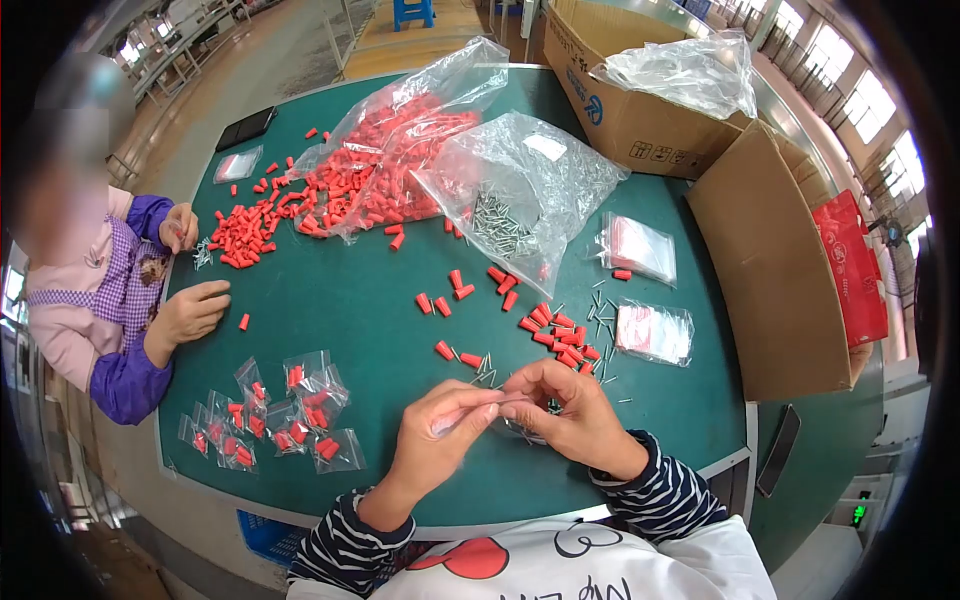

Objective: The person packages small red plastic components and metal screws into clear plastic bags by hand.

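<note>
Close to the table's front edge, my left hand [437, 440] and my right hand [572, 418] meet with thumbs and fingertips pinched together. Between them is a small clear plastic bag [450, 419], largely covered by the fingers; its contents cannot be made out. Just beyond my hands lies a loose pile of small red tapered plastic caps [566, 338]. Silvery screws [602, 312] are scattered beside these caps, and a few more lie near my fingertips. Two stacks of flat empty bags [653, 333] sit to the right of the pile.
Filled small bags [285, 435] lie at front left. Large clear bags of red caps [385, 165] and screws [500, 225] stand mid-table. Cardboard boxes [745, 270] border the right side. At left, a co-worker's hands [195, 312] are near more caps. A phone [246, 128] lies far left.
</note>
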Motion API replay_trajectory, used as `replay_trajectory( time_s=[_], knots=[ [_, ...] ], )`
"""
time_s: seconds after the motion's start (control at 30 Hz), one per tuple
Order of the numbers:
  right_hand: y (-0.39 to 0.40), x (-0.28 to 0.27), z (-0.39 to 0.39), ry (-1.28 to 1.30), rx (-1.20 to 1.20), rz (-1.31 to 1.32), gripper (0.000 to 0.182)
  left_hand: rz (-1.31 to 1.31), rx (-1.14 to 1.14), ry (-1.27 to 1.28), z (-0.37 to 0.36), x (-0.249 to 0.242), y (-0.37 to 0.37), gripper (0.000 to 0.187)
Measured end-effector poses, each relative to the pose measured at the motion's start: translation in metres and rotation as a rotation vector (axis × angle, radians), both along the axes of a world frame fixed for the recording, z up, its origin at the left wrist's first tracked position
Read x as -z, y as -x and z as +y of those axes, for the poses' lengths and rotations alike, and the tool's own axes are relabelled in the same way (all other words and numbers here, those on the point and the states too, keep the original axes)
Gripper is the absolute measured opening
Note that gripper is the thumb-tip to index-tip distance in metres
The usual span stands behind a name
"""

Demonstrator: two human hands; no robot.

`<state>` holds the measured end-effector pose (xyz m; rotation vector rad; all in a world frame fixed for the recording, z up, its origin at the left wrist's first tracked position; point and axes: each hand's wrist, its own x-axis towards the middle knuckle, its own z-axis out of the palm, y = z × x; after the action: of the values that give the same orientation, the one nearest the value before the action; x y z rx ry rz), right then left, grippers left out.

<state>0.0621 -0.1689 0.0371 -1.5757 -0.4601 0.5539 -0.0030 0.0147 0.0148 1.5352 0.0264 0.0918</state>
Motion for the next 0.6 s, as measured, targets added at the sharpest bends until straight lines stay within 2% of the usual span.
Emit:
replay_trajectory(
  time_s=[0.13,0.23,0.43,0.6],
  knots=[
    [-0.001,-0.004,0.0,0.031,0.016,-0.126,0.023,-0.065,-0.031,-0.133,0.004,0.004,0.002,0.009],
    [-0.005,-0.01,0.002,0.099,0.156,-0.472,0.02,-0.137,-0.099,-0.236,0.005,0.0,0.003,0.009],
    [-0.001,-0.009,0.001,0.044,0.049,-0.387,0.011,-0.253,-0.187,-0.281,0.002,-0.002,0.001,0.015],
    [0.0,-0.012,0.002,0.053,-0.009,-0.298,0.013,-0.312,-0.18,-0.376,0.002,-0.003,0.003,0.018]
  ],
)
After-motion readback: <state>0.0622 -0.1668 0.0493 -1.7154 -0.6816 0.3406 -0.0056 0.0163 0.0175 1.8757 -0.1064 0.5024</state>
